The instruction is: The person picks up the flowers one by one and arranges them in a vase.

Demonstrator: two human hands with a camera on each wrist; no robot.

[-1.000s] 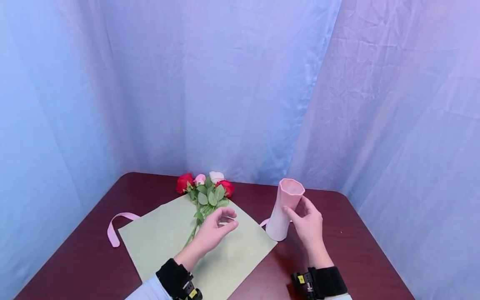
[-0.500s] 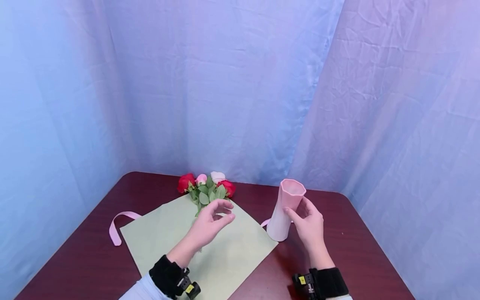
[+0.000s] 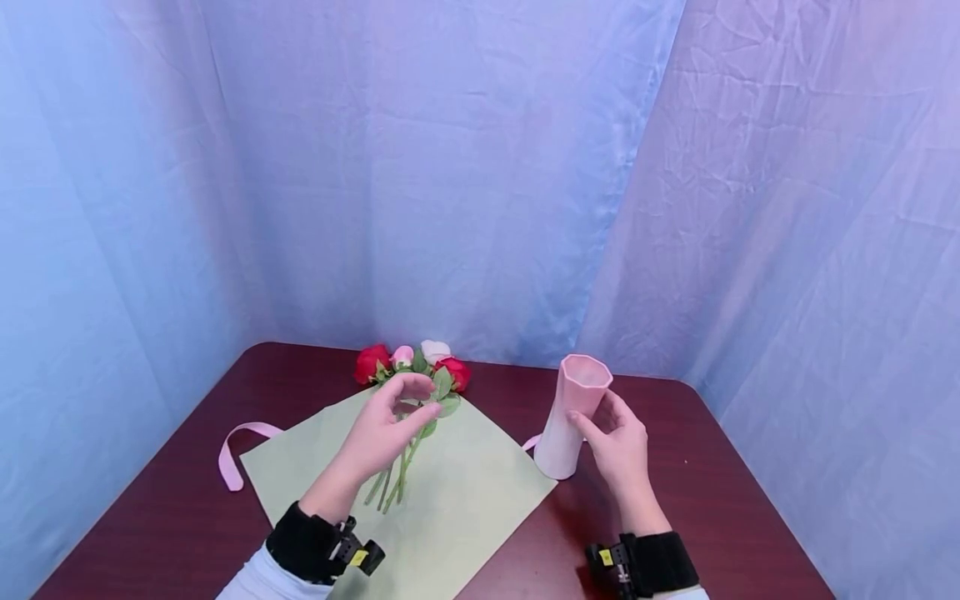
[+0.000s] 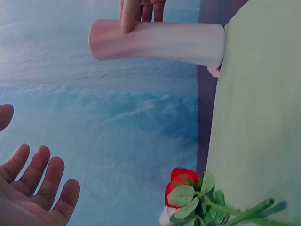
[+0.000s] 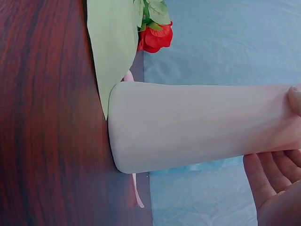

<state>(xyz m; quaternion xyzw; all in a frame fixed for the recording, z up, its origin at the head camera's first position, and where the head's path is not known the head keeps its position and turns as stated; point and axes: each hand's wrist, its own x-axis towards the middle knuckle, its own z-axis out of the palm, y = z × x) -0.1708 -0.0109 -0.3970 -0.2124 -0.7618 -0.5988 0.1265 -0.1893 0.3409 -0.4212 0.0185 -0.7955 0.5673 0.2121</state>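
Observation:
A pink-and-white vase (image 3: 561, 429) stands upright at the right corner of a pale green sheet of wrapping paper (image 3: 465, 492). My right hand (image 3: 621, 446) grips its upper part from the right, thumb in front and fingers behind, as the right wrist view also shows. Over the paper my left hand (image 3: 382, 429) hovers with relaxed fingers and nothing in them; the left wrist view shows its fingers (image 4: 49, 181) spread apart. Beneath and beyond it lie roses (image 3: 452, 375), red, pink and white, their stems (image 3: 401, 479) on the paper and partly hidden by the hand.
A pink ribbon (image 3: 231, 458) curls out from under the paper's left side, and a bit of it shows beside the vase. The dark red-brown table (image 3: 720, 500) ends at blue-lilac curtains (image 3: 465, 183) behind and at both sides.
My left hand has moved left and a little away from me, above the roses, and more of the stems shows. The right hand and vase look the same.

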